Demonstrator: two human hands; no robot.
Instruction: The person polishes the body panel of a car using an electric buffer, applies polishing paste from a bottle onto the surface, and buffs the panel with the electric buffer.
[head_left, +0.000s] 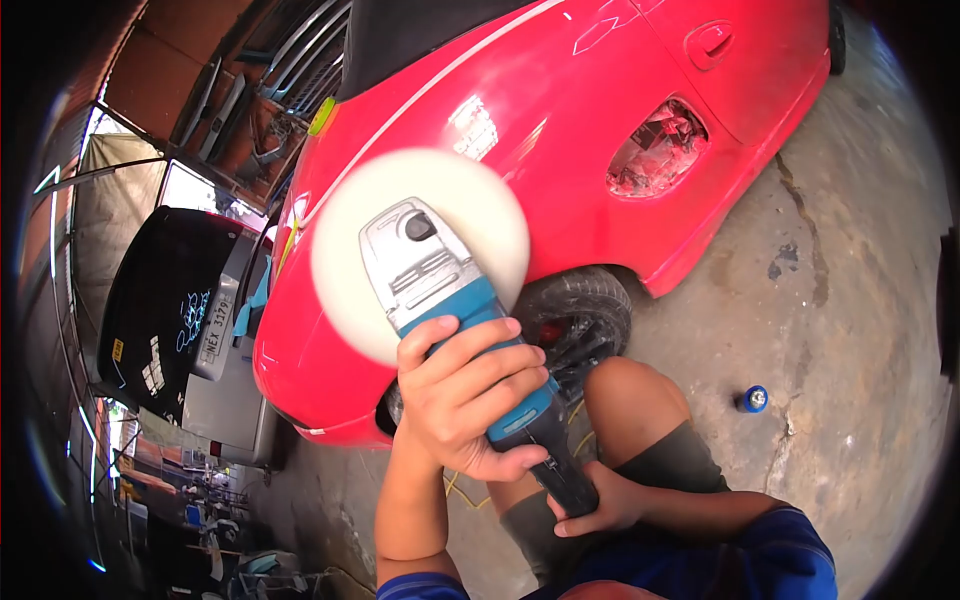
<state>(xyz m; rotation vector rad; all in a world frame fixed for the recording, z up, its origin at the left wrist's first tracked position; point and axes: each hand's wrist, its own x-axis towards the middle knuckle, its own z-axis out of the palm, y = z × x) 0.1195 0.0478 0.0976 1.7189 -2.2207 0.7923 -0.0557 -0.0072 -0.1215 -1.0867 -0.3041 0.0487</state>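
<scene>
A teal and silver polisher (440, 270) runs diagonally across the middle of the view. Its round white foam pad (345, 260) lies against the red car's side panel (560, 180); the pad's edge looks smeared. My left hand (470, 400) wraps over the teal body of the tool, fingers across the top and thumb along the near side. Farther back, my right hand (605, 498) grips the black rear handle (568, 485), with part of its fingers hidden beneath.
A wheel (580, 320) sits beside my knee (635, 405). On the concrete floor (850, 330) stands a blue can (753, 399). Near the pad is a covered opening (660, 150) in the bodywork. A grey vehicle (235, 390) is at left, and a yellow cord (465, 495) lies below.
</scene>
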